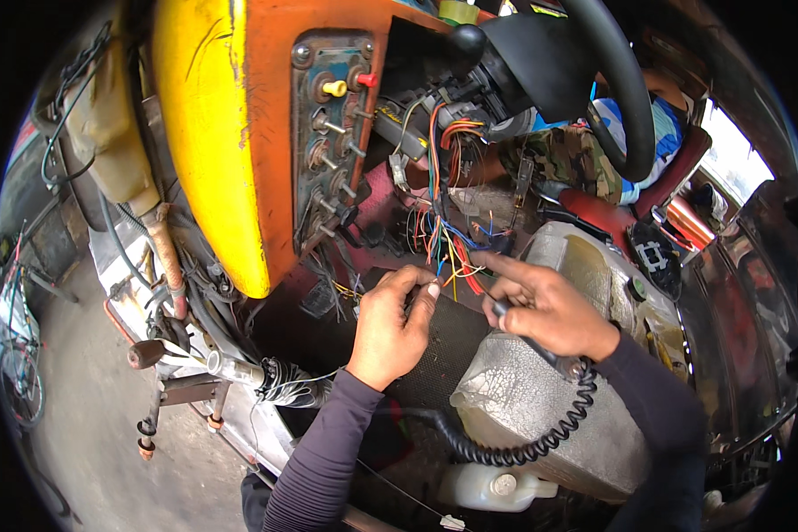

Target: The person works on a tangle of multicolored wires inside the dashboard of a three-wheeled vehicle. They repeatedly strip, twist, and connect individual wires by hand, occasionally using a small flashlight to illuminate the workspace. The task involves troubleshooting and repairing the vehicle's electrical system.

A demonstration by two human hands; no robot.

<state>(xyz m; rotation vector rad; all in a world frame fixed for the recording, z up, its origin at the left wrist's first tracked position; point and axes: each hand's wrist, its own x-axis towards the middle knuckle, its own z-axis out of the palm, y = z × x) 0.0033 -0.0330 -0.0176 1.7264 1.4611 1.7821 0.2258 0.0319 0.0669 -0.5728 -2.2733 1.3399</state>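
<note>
The left hand (388, 330) pinches a blue wire (440, 265) in the loose bunch (435, 177) beside the switch panel (303, 133). The right hand (554, 309) holds a black tool (543, 355) with a curly cord (505, 457). I guess they're sorting wires; next needs a steady pinch.

Thin wires (441, 222) in red, orange, yellow, green and blue hang in a loose bundle, fanning out into uneven ends; one blue wire (440, 268) reaches the pinched fingertips of the left hand (388, 328). A black handle (541, 353) slants through the right hand (550, 306), its black coiled cord (510, 457) curving down and leftward.
</note>
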